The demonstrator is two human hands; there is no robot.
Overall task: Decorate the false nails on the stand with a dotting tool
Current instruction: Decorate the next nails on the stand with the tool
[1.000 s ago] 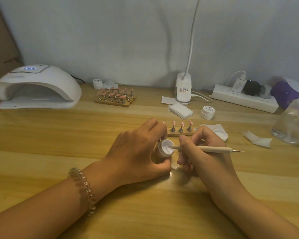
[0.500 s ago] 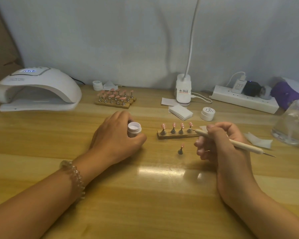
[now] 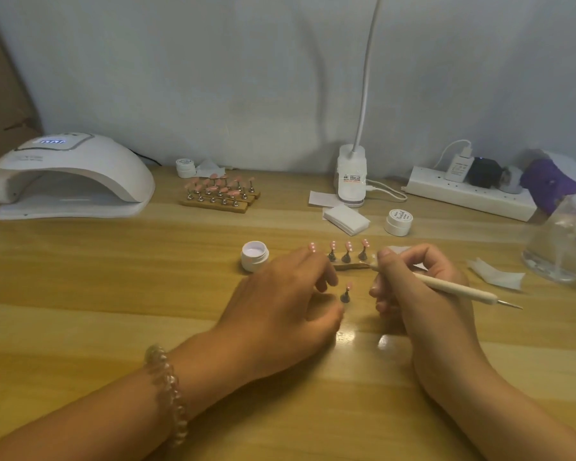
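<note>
A small wooden nail stand in the middle of the table carries several pink false nails with white dots. One single nail holder stands loose on the table between my hands. My left hand hovers just left of it, fingers loosely curled and holding nothing. My right hand grips the cream dotting tool, whose metal tip at the far end points right. An open white gel pot sits on the table left of the stand.
A white nail lamp stands at the back left, a second nail stand behind the middle. A desk lamp base, wipes, a closed pot, a power strip and a clear bottle fill the right.
My left hand has set the open gel pot down left of the stand and moved right toward the loose nail holder. My right hand with the tool has barely shifted.
</note>
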